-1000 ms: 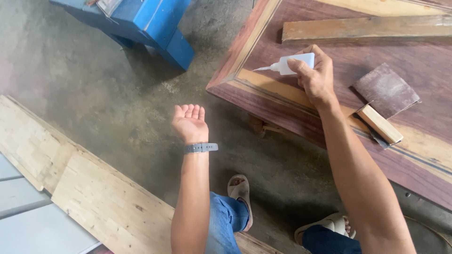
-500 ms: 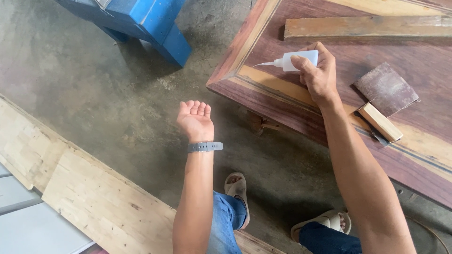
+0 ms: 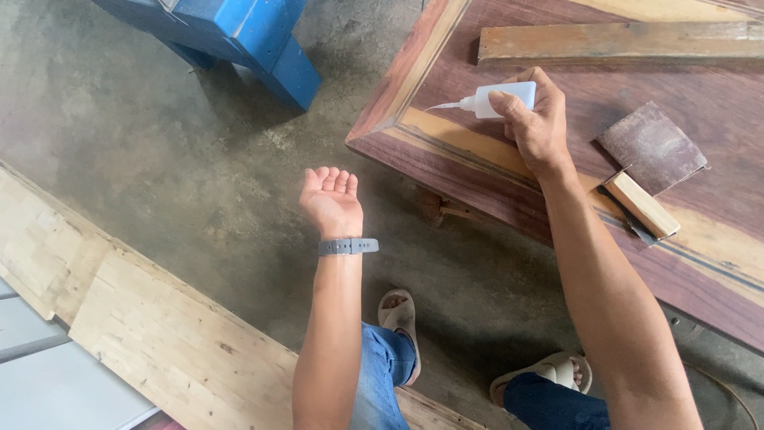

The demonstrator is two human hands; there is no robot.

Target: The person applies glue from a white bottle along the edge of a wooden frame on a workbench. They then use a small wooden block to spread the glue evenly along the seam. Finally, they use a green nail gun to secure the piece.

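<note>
My right hand [image 3: 537,119] grips a small white squeeze bottle [image 3: 497,99] with a thin nozzle. The nozzle points left toward the pale inlaid border of a dark reddish wooden panel [image 3: 446,151] near its corner. My left hand [image 3: 331,199] hovers over the concrete floor, palm up, fingers together and slightly cupped, holding nothing. A grey band sits on that wrist.
On the panel lie a long pale wooden strip [image 3: 621,41], a brown sheet of sandpaper [image 3: 651,145] and a small wooden block [image 3: 641,205]. A blue stand [image 3: 255,36] is at the top left. Light wood boards [image 3: 151,326] lie on the floor at the left.
My left hand has turned palm up and shifted slightly right. My right hand with the bottle has stayed nearly in place over the panel's corner.
</note>
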